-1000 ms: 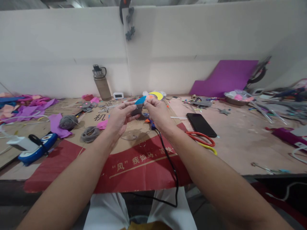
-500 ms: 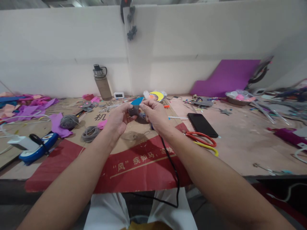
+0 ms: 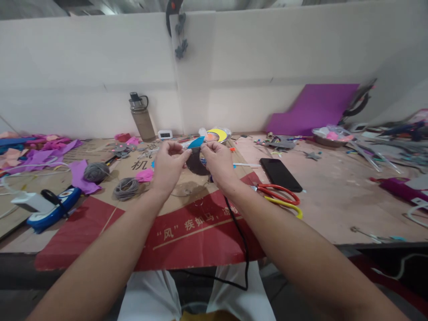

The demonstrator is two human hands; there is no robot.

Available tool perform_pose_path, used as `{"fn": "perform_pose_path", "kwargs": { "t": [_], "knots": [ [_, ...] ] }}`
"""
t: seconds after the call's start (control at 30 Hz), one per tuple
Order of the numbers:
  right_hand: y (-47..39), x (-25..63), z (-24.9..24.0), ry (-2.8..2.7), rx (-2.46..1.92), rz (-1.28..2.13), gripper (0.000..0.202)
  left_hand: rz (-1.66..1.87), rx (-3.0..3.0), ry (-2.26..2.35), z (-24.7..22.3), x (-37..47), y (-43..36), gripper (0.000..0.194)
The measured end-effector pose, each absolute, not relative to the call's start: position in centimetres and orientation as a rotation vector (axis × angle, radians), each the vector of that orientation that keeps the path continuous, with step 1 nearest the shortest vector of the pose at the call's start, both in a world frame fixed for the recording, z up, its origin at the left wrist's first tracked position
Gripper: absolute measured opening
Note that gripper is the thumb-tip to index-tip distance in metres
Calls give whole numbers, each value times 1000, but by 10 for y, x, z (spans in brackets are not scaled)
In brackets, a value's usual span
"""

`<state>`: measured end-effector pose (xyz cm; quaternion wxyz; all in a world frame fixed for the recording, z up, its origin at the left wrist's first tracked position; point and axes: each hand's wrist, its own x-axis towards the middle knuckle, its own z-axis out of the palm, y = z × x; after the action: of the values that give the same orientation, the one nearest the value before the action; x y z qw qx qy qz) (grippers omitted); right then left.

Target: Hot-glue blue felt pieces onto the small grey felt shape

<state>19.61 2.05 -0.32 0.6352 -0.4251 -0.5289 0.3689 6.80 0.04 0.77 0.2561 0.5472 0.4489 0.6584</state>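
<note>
Between my two hands a small blue piece (image 3: pixel 196 143) is held up, with a dark grey piece (image 3: pixel 196 162) hanging just below it. My left hand (image 3: pixel 170 164) pinches the left side with thumb and fingertips. From the right, my right hand (image 3: pixel 217 161) pinches the blue piece near its upper right end. Whether the blue and dark pieces are joined cannot be made out. Behind them a yellow crescent (image 3: pixel 218 134) lies at the back of the table. Red cardboard (image 3: pixel 200 249) is under my forearms.
Grey yarn (image 3: pixel 126 189) and a yarn ball (image 3: pixel 96 171) lie left. A bottle (image 3: pixel 143 119) stands behind. To the right are a black phone (image 3: pixel 281 174), red- and yellow-handled tools (image 3: pixel 282 194) and a purple sheet (image 3: pixel 314 109). A black cable (image 3: pixel 241 236) hangs over the front edge.
My left hand has turned and moved its grip up, fingertips nearer the blue piece. The dark piece now shows more fully below. The view has shifted slightly.
</note>
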Motion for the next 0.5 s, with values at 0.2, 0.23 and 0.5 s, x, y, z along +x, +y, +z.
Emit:
{"fn": "perform_pose_path", "kwargs": {
  "t": [0.2, 0.23, 0.5],
  "knots": [
    [26, 198, -5, -1190, -1012, 814, 23, 1796, 1747, 1396, 5, 58, 6, 12],
    [26, 199, -5, -1186, -1016, 808, 23, 1807, 1788, 1405, 4, 57, 6, 11],
    [18, 197, 1, -1252, -1058, 700, 19, 1566, 2358, 1410, -5, 66, 6, 24]
  ]
}}
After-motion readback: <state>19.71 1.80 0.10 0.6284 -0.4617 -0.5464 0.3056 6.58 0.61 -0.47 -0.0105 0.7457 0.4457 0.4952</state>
